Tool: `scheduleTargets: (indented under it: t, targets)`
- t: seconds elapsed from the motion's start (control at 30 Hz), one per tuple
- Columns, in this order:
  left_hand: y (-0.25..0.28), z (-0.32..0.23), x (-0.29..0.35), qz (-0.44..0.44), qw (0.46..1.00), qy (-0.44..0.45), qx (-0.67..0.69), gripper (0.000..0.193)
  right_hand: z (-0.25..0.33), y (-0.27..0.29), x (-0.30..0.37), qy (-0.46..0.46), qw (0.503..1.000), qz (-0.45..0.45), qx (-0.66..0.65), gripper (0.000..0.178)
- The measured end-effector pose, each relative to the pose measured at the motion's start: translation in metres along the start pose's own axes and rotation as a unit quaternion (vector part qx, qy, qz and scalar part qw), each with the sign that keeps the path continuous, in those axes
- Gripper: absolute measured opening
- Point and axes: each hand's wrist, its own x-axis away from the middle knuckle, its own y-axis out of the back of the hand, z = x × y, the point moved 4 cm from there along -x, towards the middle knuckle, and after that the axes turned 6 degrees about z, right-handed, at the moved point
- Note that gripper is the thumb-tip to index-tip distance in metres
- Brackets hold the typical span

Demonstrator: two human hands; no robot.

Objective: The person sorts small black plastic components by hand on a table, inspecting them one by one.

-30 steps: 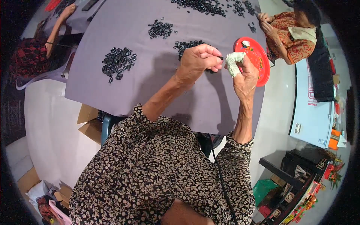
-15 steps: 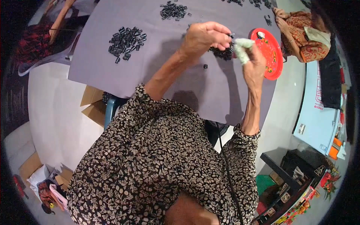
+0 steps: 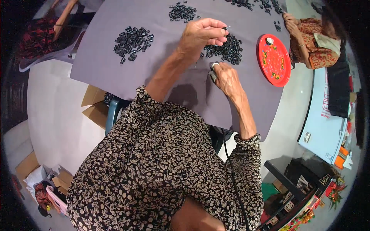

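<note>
My left hand (image 3: pixel 201 35) is raised over the table, thumb and fingers closed in a pinch. From its fingertips shows a small black cylindrical piece (image 3: pixel 225 29) with a thin pale tip. Lower and to the right, my right hand (image 3: pixel 229 80) rests at the table surface with pale coverings on its thumb and index finger. Its fingertips are drawn together, and whatever is between them is hidden. Just beyond both hands lies a pile of small black cylindrical pieces (image 3: pixel 227 50), partly behind my left hand.
More black piles lie at the left (image 3: pixel 133 42) and far side (image 3: pixel 183 12) of the grey-covered table (image 3: pixel 162 77). A red oval tray (image 3: pixel 283 79) stands at the right, near another person's hands (image 3: pixel 291 23). A second person's arm (image 3: pixel 63 19) shows at the far left.
My hands have moved apart. The right hand has come down and left to the table, where a single black piece lay. My left hand has shifted slightly left, still pinching.
</note>
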Motion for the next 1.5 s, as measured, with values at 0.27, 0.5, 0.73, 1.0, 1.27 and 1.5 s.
scheduleTargets:
  t: [0.27, 0.5, 0.73, 1.0, 1.27, 1.5]
  targets:
    - [0.003, 0.008, 0.0, -0.002, 1.0, 0.023, 0.002, 0.026, -0.006, -0.001, -0.002, -0.011, 1.0, -0.022, -0.003, 0.013]
    - [-0.006, 0.01, 0.003, -0.015, 1.0, 0.017, 0.013, 0.025, -0.042, 0.009, 0.01, -0.22, 0.762, -0.126, -0.595, 0.016]
    - [-0.031, 0.015, 0.008, 0.014, 1.0, 0.018, 0.0, 0.025, -0.035, 0.055, 0.006, -0.078, 0.637, -0.198, -0.741, 0.017]
    - [-0.049, 0.01, 0.012, 0.017, 0.999, -0.021, -0.02, 0.019, -0.023, 0.072, 0.005, -0.097, 0.685, -0.233, -0.684, 0.016]
    - [-0.048, 0.015, 0.013, -0.002, 1.0, -0.019, -0.025, 0.017, -0.014, 0.083, 0.003, -0.166, 0.793, -0.291, -0.509, 0.015]
    - [-0.041, 0.017, 0.013, -0.046, 0.999, -0.014, -0.012, 0.016, 0.008, 0.101, 0.001, -0.061, 0.955, -0.285, -0.061, 0.03]
